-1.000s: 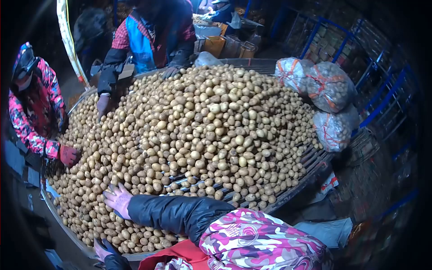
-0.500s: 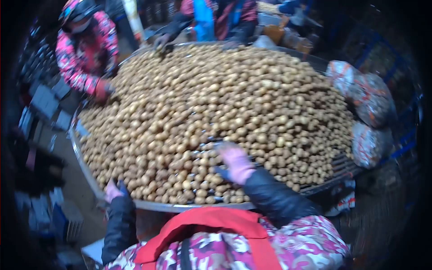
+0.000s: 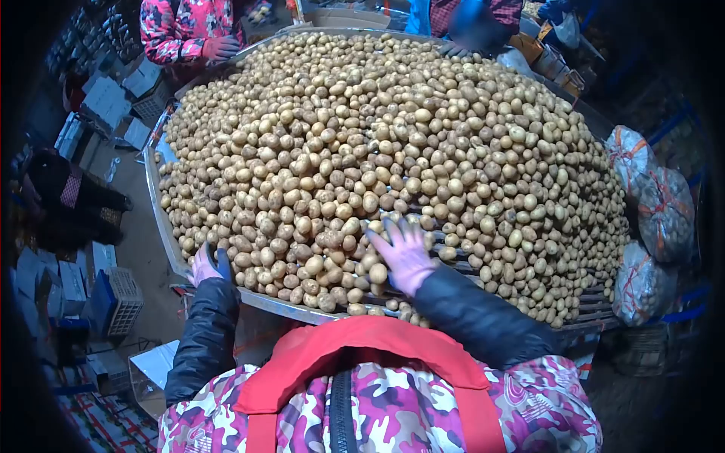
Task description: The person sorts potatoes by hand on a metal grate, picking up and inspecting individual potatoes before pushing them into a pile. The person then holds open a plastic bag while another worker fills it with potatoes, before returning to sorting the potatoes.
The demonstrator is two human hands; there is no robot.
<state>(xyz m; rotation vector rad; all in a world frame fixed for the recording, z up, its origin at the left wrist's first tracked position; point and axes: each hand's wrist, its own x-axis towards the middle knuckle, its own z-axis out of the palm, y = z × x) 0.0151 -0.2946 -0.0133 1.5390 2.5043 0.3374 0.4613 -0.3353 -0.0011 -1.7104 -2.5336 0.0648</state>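
A large heap of small round potatoes (image 3: 325, 143) covers a wide slatted table with a metal rim (image 3: 283, 308). My right hand (image 3: 405, 257), in a pink and dark glove, lies on the potatoes near the front with its fingers spread. Dark slats (image 3: 453, 264) show beside it. My left hand (image 3: 209, 266), gloved alike, rests at the front left edge of the heap, thumb and fingers apart, touching the outermost potatoes. Nothing is gripped in either hand.
A person in a pink patterned jacket (image 3: 177, 26) stands at the back left, another person's sleeve (image 3: 479, 23) at the back. Filled clear bags (image 3: 666, 211) line the right side. Boxes (image 3: 106, 102) and a crate (image 3: 124, 302) stand on the floor at left.
The view has shifted, so the heap sits differently in it. My right hand's fingers now point up and spread wider. The co-worker at the back left has drawn a hand back to the rim.
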